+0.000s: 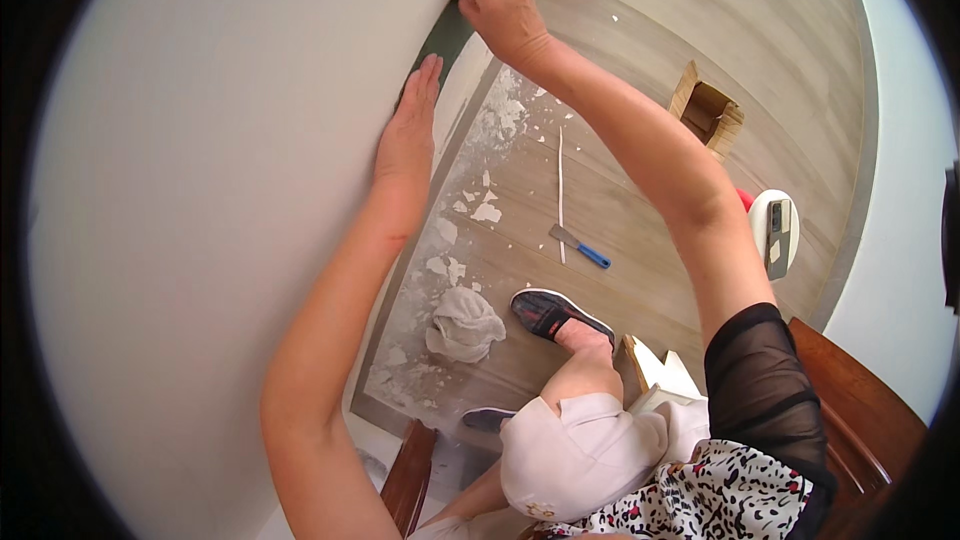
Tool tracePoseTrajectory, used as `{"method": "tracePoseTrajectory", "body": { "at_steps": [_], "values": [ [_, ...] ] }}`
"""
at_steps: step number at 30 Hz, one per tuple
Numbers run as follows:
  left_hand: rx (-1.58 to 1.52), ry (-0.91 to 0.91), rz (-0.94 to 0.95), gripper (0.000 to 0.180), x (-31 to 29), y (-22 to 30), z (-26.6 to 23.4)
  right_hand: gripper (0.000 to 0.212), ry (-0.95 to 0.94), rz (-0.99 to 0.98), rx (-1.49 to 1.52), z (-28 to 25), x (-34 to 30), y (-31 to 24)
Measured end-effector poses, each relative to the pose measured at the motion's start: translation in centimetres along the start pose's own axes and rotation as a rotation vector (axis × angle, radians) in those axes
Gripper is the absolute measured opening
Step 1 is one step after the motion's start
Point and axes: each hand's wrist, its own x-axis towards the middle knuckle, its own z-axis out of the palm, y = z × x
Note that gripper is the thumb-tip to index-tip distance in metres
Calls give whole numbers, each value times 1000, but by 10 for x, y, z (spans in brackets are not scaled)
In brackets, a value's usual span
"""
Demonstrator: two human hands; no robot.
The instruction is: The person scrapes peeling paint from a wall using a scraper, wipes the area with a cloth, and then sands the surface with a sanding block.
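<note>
She is pinching the top of a dark strip [443,37] against the white wall [200,190] with her right hand [503,10]; the strip is running toward seven o'clock, where her left hand [408,135], fingers together, is pressing flat just beside it.

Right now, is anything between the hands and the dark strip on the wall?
Nothing visible is. The right hand grips the top end of the dark strip directly, and the left hand lies flat on the white wall at the strip's lower part, touching it.
</note>
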Motion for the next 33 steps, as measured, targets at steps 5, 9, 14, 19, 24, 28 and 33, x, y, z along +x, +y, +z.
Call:
{"method": "tracePoseTrajectory", "body": {
  "at_steps": [5, 9, 14, 19, 24, 28, 33],
  "values": [
    [63, 0, 43, 60, -7, 0, 6, 7, 228, 265, 130, 16, -10, -39],
    [-11, -68, 78, 61, -33, 10, 6, 9, 231, 258, 190, 16, -21, -57],
    [-147, -69, -14, 60, -49, 19, 12, 13, 194, 145, 232, 7, -16, -66],
    [-256, -20, -77, 60, -28, -9, -10, 13, 260, 68, 194, -5, 10, -44],
    [-324, -23, -94, 59, -37, 15, 4, 12, 263, 107, 228, -3, 1, -57],
    [-550, -34, -165, 58, -71, 50, 21, 15, 209, -9, 207, -5, -17, -91],
    [-563, 15, -222, 56, -64, 49, 18, 17, 172, -106, 224, -3, -20, -95]
  ]
}}
